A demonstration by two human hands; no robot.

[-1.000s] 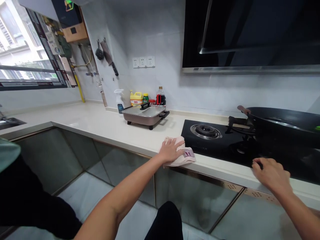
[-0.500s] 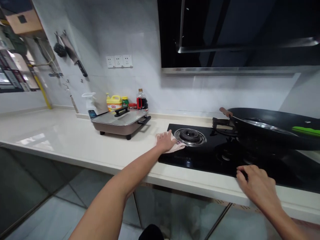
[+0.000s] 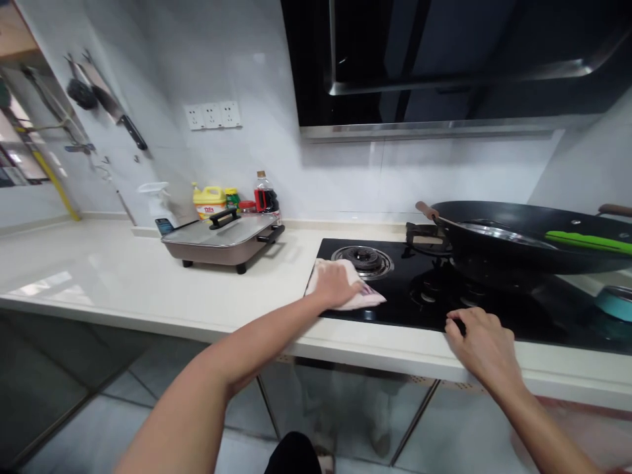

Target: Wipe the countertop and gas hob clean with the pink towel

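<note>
My left hand (image 3: pixel 336 283) presses down on a pale pink cloth (image 3: pixel 359 301). The cloth lies on the front left of the black glass cooktop (image 3: pixel 399 306), beside the left burner (image 3: pixel 364 261). Part of the cloth is hidden under the palm and fingers. My right hand (image 3: pixel 484 339) rests at the cooktop's front edge, on the white counter. Its fingers are curled in, the thumb close to the index finger, and no object shows in them.
A large wok (image 3: pixel 523 257) with a green-handled utensil (image 3: pixel 587 241) sits on the right burner. Left of the cooktop stands a lidded electric pan (image 3: pixel 222 250). Behind it are a spray bottle (image 3: pixel 158 204), a yellow jug (image 3: pixel 209 201) and a sauce bottle (image 3: pixel 265 196). A range hood (image 3: pixel 444 66) hangs above.
My left hand has slid the cloth slightly toward the front of the cooktop, and more of the cloth shows spread out. My right hand stays by the front edge. The view has shifted right.
</note>
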